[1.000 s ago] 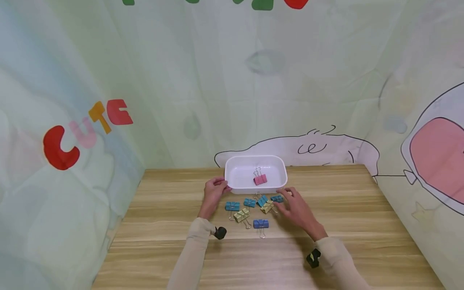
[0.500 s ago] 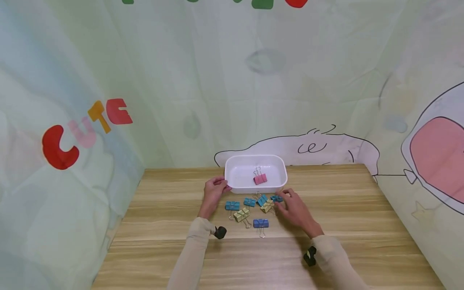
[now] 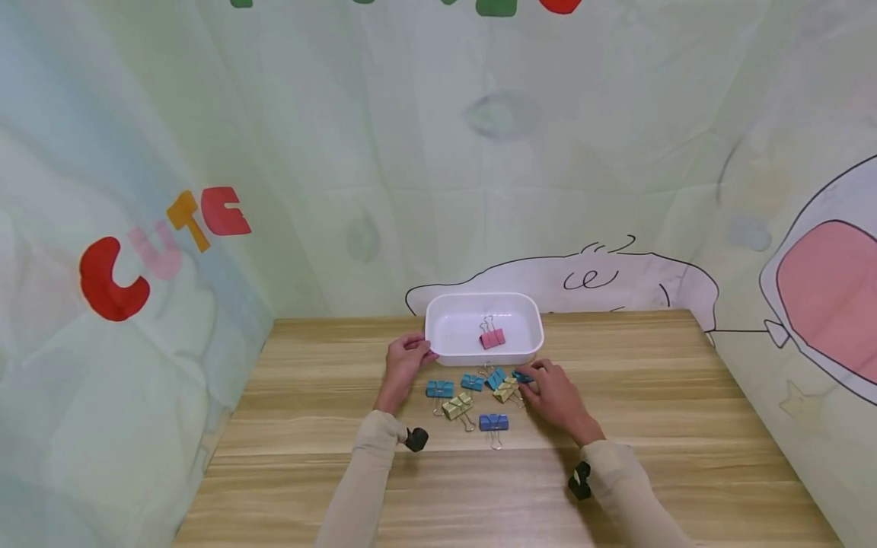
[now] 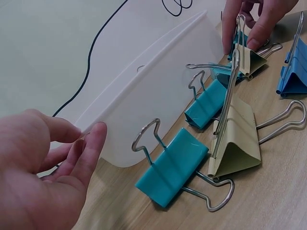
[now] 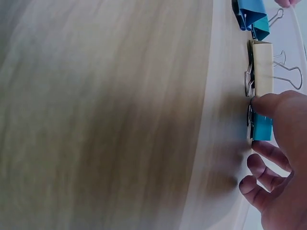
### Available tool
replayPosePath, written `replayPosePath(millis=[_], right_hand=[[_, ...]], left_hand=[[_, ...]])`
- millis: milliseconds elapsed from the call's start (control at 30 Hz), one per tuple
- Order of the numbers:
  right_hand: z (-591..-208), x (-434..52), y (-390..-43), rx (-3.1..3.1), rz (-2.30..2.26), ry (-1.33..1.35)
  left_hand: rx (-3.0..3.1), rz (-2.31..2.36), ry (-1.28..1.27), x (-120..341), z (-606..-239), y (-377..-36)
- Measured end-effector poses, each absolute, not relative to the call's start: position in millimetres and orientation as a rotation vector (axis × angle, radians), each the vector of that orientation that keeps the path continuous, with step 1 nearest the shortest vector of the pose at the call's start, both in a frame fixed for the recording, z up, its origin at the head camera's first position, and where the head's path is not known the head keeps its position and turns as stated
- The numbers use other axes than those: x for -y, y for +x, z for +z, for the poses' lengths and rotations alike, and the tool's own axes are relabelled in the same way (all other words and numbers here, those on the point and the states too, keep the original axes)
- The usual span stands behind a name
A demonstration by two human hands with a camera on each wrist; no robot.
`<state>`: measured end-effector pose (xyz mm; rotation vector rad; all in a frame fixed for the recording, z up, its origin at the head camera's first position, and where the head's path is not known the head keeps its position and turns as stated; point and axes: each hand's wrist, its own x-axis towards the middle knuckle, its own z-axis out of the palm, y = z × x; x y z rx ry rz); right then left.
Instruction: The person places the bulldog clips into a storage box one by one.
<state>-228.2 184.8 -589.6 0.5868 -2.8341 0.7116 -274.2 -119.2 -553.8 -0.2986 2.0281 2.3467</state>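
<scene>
Nearest us, on the wood-grain table, a black device sits at the right wrist and another at the left. Beyond them we find a blue clip, its wire handle pointing toward the near side. A little farther and to the left lies a cream clip; farther right, a second cream clip. Behind these we see three teal clips on the table: one at left, one in the middle, and one just behind the second cream clip.

At the right end of the group, the right hand pinches a fourth teal clip by its ends between thumb and forefinger, its other fingers loosely bent. We cannot tell whether that clip touches the second cream clip. The left hand pinches the near left corner of the white tray between thumb and fingers. Inside the tray we see a pink clip, right of centre. Farthest is a printed cloth.
</scene>
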Motion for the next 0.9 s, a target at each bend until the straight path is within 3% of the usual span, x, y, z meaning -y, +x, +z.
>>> replayPosePath(millis=[900], right_hand=[[-578,-194,-223,2.787,0.734,0.492]], left_hand=[[-2.057,2.347,-0.349,116,-551,-271]])
